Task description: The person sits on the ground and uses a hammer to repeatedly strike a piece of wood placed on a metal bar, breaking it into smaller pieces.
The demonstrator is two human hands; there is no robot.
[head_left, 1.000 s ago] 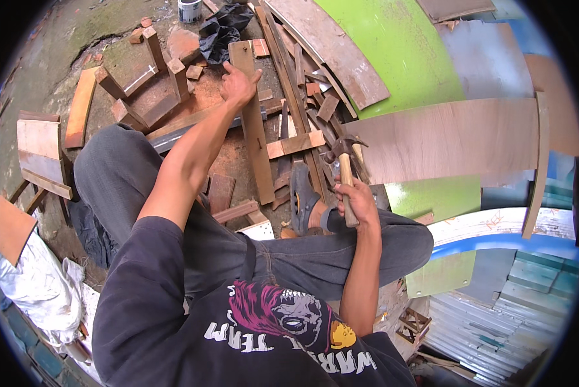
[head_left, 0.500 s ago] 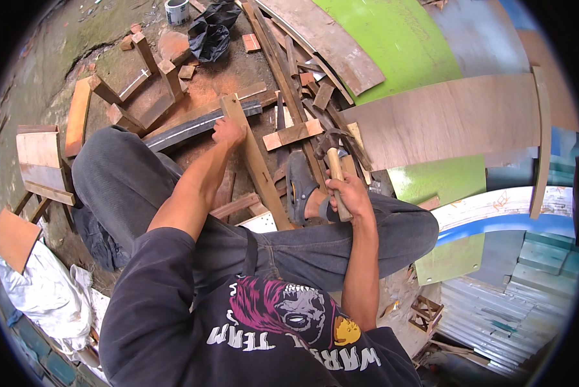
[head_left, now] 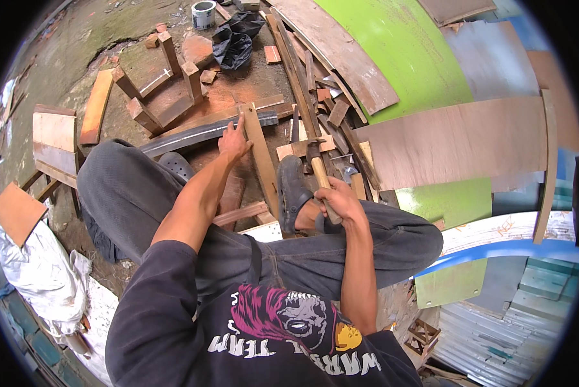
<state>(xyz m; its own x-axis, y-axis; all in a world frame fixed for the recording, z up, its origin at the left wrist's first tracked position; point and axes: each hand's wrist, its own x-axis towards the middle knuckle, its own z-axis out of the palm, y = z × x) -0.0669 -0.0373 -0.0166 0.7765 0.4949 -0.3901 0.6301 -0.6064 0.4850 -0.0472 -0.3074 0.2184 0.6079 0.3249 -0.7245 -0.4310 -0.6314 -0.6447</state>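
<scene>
My left hand (head_left: 233,142) is at the far part of a long wooden plank (head_left: 258,151), its index finger stretched along the left edge and its other fingers partly hidden. The plank slants across a dark strip of wood (head_left: 199,131) with a white line on it. In my right hand (head_left: 342,200) is a claw hammer (head_left: 319,169), gripped by its pale wooden handle. The hammer's head is raised beside my shoe (head_left: 291,187), to the right of the plank. A shorter wood piece (head_left: 306,146) lies behind the hammer.
Scrap wood is heaped beyond my shoe. A wooden frame with upright posts (head_left: 191,82), a black plastic bag (head_left: 233,49) and a paint can (head_left: 203,15) stand farther off. Plywood sheets (head_left: 454,143) lie to the right, and white cloth (head_left: 41,277) to the left.
My left index finger has straightened out from a curled grip along the plank. The hammer's head has swung leftward, toward the plank. The whole view has shifted slightly.
</scene>
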